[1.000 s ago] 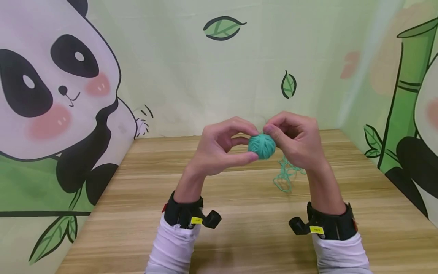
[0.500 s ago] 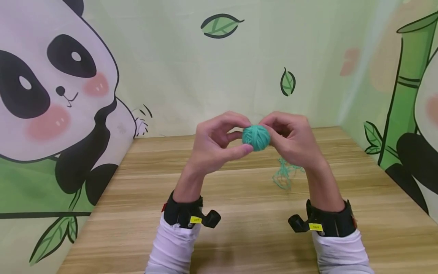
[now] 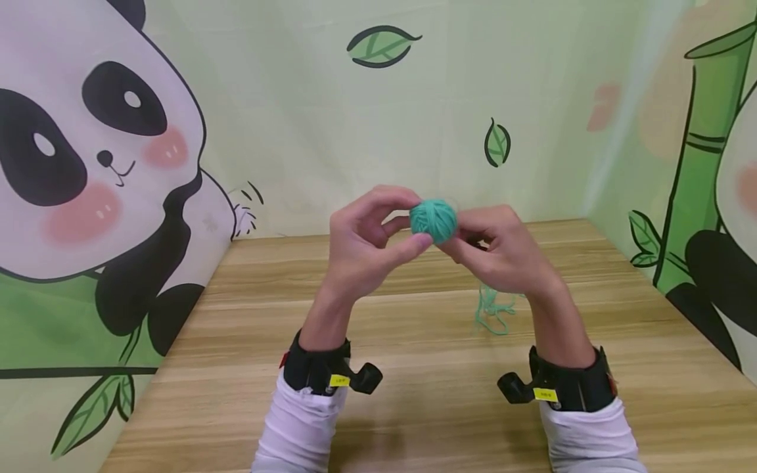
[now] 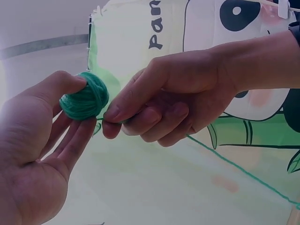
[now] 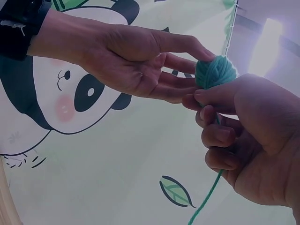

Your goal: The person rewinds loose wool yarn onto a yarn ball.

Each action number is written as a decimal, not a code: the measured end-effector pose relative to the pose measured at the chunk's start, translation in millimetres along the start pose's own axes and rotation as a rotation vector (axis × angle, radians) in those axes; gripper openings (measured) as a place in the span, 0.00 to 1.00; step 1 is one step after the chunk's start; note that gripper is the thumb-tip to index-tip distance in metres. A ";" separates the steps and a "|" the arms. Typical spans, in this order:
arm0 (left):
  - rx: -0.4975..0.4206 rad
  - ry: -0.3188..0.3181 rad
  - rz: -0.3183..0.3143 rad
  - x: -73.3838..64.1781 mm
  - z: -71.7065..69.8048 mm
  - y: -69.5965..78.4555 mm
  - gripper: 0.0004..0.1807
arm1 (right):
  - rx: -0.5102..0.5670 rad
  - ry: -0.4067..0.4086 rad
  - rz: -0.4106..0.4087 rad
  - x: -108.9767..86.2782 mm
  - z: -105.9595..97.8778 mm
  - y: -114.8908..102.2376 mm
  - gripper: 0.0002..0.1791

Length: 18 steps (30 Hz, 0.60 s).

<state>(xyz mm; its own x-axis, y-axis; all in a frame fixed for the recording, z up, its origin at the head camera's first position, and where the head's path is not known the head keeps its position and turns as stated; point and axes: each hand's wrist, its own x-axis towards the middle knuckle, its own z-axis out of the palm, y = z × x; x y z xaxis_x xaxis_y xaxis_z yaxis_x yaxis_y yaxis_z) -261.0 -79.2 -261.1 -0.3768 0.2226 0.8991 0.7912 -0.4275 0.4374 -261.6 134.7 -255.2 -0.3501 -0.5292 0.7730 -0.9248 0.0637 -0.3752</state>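
Observation:
A small ball of teal yarn (image 3: 434,221) is held above the table between the thumb and fingers of my left hand (image 3: 369,243). Close against its right side, my right hand (image 3: 503,249) pinches the yarn strand between thumb and forefinger, as the left wrist view shows. From beneath the curled right fingers the strand (image 4: 239,167) runs on, taut, toward the lower right of that view. In the right wrist view the strand (image 5: 206,201) leaves the right palm downward. A loose tangle of the same yarn (image 3: 493,312) lies on the table below the right hand, partly hidden by it.
The wood-grain table (image 3: 248,394) spreads under both arms. Behind it stands a pale green backdrop (image 3: 296,131) printed with pandas, leaves and bamboo. Each wrist wears a black strap with a small camera (image 3: 365,378) attached.
Both hands and the yarn ball have moved left and slightly up. The right hand has gone from the ball's top right to low behind its right side. The loose tangle has shifted a little.

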 end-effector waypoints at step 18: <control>0.062 0.086 0.010 0.9 -1.5 -2.1 0.22 | 0.017 -0.034 -0.097 1.8 2.6 -6.6 0.13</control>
<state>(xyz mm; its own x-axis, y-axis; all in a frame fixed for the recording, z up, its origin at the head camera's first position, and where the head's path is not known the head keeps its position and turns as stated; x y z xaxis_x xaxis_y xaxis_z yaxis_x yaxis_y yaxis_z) -263.8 -79.5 -261.2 -0.4066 0.1418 0.9025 0.8225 -0.3733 0.4292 -255.8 131.1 -252.6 -0.2531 -0.5603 0.7887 -0.9514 -0.0036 -0.3079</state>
